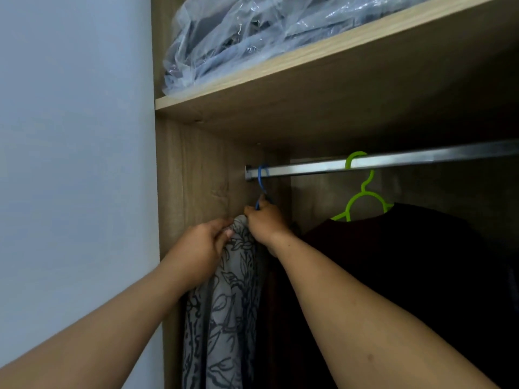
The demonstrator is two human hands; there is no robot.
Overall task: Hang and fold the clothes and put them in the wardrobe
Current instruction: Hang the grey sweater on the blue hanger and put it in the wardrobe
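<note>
The fingers of the right hand (265,223) curl round the neck of a thin blue hanger (262,183), whose hook sits over the metal rail (407,161) at its far left end, against the wardrobe's wood-grain side panel (196,178). The left hand (206,247) pinches the shoulder of the grey floral garment (233,304), soft and limp, draping straight down. The hanging step looks nearly done; next, the fabric wants settling evenly before letting go. Just beside hangs a dark garment (407,262) on a lime-green plastic hanger (362,197). On the shelf (280,68) above lies crinkled clear plastic wrap (252,32).
</note>
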